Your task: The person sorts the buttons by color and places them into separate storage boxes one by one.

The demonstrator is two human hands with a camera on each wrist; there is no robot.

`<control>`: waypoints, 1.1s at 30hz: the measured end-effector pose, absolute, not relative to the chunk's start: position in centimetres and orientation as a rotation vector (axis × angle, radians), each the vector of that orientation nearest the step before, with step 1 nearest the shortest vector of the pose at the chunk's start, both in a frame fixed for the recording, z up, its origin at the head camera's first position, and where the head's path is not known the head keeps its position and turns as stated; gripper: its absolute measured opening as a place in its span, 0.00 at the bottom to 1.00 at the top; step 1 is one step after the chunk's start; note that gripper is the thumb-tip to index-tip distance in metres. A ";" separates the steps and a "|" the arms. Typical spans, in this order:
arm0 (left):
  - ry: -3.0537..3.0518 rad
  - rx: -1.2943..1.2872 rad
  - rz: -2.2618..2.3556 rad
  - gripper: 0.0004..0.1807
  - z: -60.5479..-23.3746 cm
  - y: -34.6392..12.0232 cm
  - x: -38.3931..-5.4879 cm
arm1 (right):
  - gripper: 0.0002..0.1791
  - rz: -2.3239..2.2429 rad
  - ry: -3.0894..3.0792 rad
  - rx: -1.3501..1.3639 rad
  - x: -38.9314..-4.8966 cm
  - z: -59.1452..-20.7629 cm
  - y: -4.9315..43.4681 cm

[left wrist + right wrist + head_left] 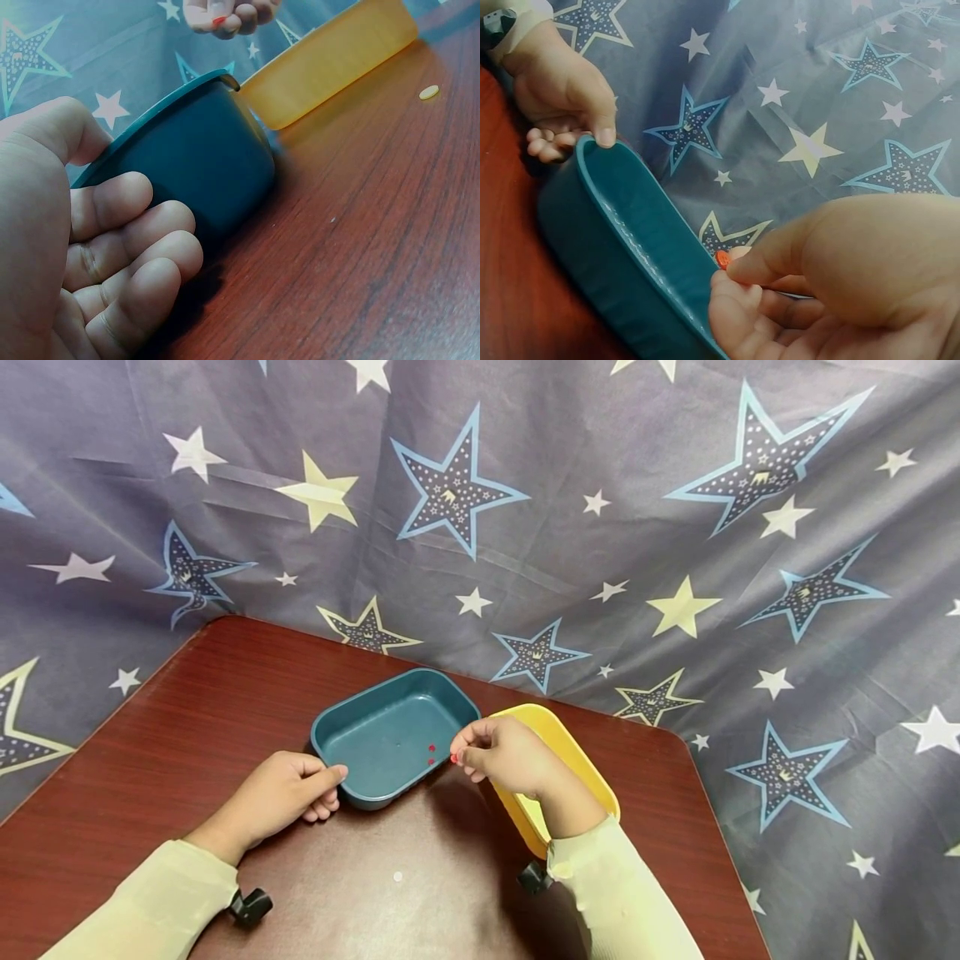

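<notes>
My left hand (pixel 288 793) grips the near left end of a teal tray (pixel 375 800), thumb over the rim and fingers curled against the outer wall, as the left wrist view also shows. Between thumb and fingertips, my right hand (pixel 510 756) pinches a small red disc (pixel 722 259), perhaps a button. That hand is held just beyond the tray's right edge, partly over a yellow tray (pixel 581 756). Two small red pieces (pixel 431 748) lie on the teal tray's floor, near its right side. The right forearm hides part of the yellow tray's inside.
A small pale disc (pixel 397 877) lies on the reddish-brown table (pixel 247 693) in front of the trays. The two trays stand close together. Behind the table hangs a grey curtain (pixel 570 460) printed with stars. Each wrist carries a black camera mount (pixel 251 907).
</notes>
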State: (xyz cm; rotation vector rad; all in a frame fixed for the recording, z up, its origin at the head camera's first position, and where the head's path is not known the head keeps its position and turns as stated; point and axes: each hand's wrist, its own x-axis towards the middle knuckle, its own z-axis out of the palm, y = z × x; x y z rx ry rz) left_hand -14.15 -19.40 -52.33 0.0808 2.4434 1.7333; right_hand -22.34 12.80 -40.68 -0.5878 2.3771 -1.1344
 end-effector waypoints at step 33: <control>2.433 0.073 1.735 0.26 -52.3 -19.5 -14.2 | 0.06 -1.042 2.323 -0.432 -27.8 -39.7 10.8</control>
